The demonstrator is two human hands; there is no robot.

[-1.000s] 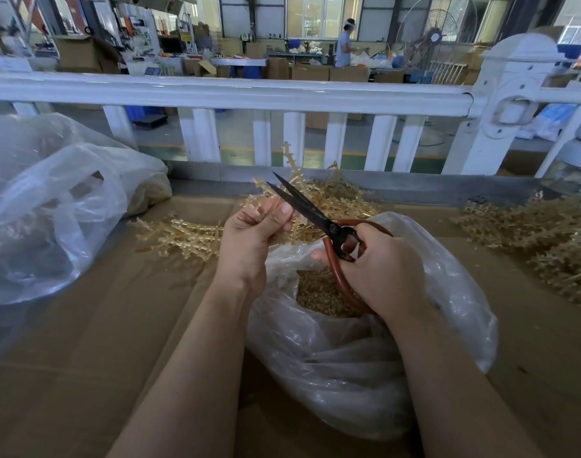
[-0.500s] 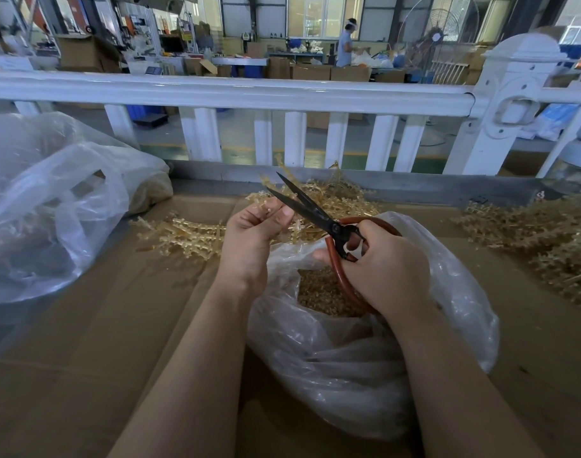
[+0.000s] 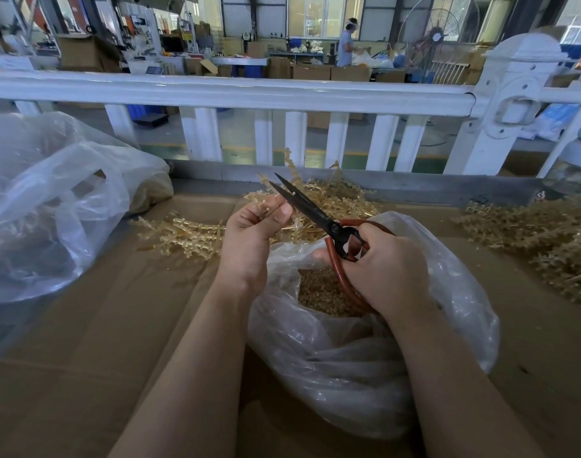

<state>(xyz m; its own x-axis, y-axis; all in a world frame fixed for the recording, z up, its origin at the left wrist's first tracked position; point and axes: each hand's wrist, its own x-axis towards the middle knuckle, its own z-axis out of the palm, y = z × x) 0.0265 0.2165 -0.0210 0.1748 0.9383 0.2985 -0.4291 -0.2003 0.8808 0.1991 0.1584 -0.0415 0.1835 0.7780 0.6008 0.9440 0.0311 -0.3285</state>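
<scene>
The brown cardboard-covered counter (image 3: 101, 342) ends at a grey lip under the white railing (image 3: 216, 94); a crumpled clear plastic sack (image 3: 51, 209) crowds its left edge, heaps of gold plastic sprigs (image 3: 190, 236) lie behind, and there is bare cardboard beside the forearms. Over the mouth of the clear plastic bag of cut gold bits (image 3: 348, 368), the raised left hand (image 3: 249, 233) pinches a gold sprig (image 3: 291, 164) in its fingers. The right hand (image 3: 385, 269) has its fingers curled through the red-brown loop handles of the black-bladed scissors (image 3: 312, 211), blades slightly parted, tips at that sprig.
</scene>
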